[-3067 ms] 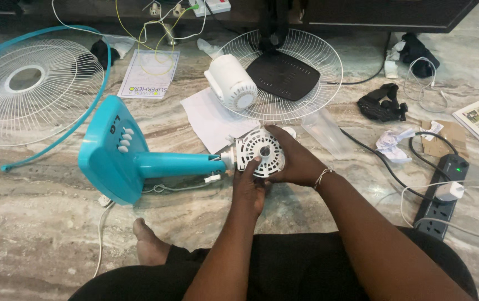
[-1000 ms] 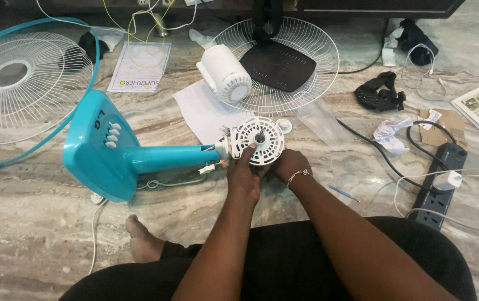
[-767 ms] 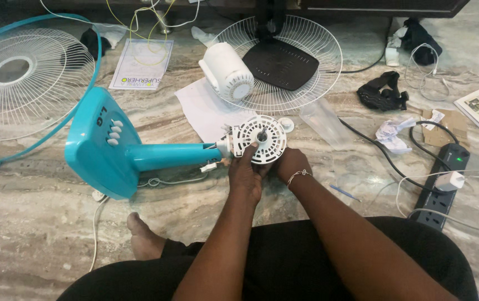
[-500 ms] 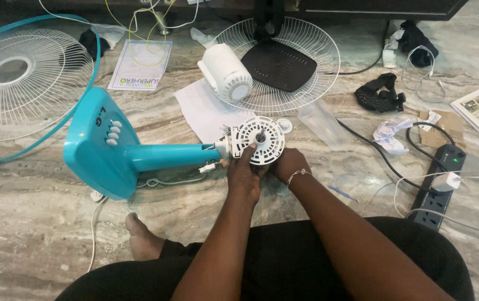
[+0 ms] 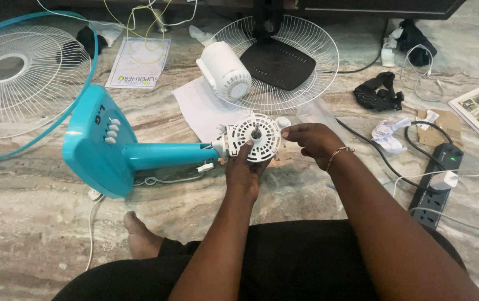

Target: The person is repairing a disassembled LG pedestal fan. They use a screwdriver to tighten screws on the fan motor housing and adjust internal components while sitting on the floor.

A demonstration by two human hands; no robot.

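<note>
A turquoise fan stand [image 5: 114, 151] lies on its side on the marble floor. A white slotted motor housing [image 5: 255, 134] with a metal shaft sits at the end of its neck. My left hand [image 5: 244, 170] grips the housing from below, thumb on its face. My right hand [image 5: 310, 140] holds the housing's right edge with its fingertips; a thin bangle is on that wrist.
A white rear motor cover [image 5: 226, 71] lies on white paper [image 5: 200, 108]. Two wire fan guards [image 5: 13, 75] [image 5: 301, 67] lie behind, one holding a black blade. A leaflet [image 5: 139, 62], power strip [image 5: 437, 173], cables, crumpled paper [image 5: 387, 134] and my bare foot [image 5: 138, 237] surround the spot.
Both hands stay on the motor housing. My right hand has shifted from covering its right side to pinching its right edge. The view has drifted slightly.
</note>
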